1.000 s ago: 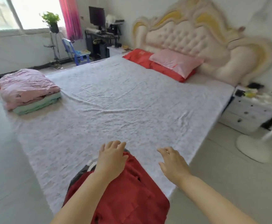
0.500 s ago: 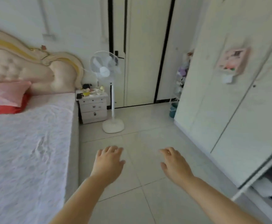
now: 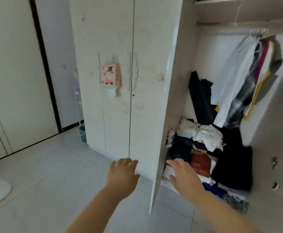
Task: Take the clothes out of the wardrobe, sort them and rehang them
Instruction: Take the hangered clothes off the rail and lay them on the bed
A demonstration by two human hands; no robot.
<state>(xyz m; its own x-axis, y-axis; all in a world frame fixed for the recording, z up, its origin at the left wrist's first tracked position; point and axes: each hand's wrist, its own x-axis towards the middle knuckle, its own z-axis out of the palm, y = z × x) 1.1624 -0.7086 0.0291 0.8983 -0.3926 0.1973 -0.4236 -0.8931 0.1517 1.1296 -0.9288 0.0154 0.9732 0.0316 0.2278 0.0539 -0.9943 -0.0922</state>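
**Your right hand (image 3: 183, 176) is the close one**

Both your hands are empty, with fingers spread, a little apart. The messy heap of dark, white and rust-red clothes (image 3: 203, 148) sits on the bottom of the tall white wooden wardrobe (image 3: 204, 52). It is piled upward, straight ahead of your right hand at its front edge. I cannot tell if they touch. The thin white open door (image 3: 169, 98) stands between your hands, so your left hand (image 3: 123, 175) is outside, farther away. I think the right should reach first.

Soft, even daylight, faint shadows; motion blur throughout, wide-angle bending strongest at the right edge.
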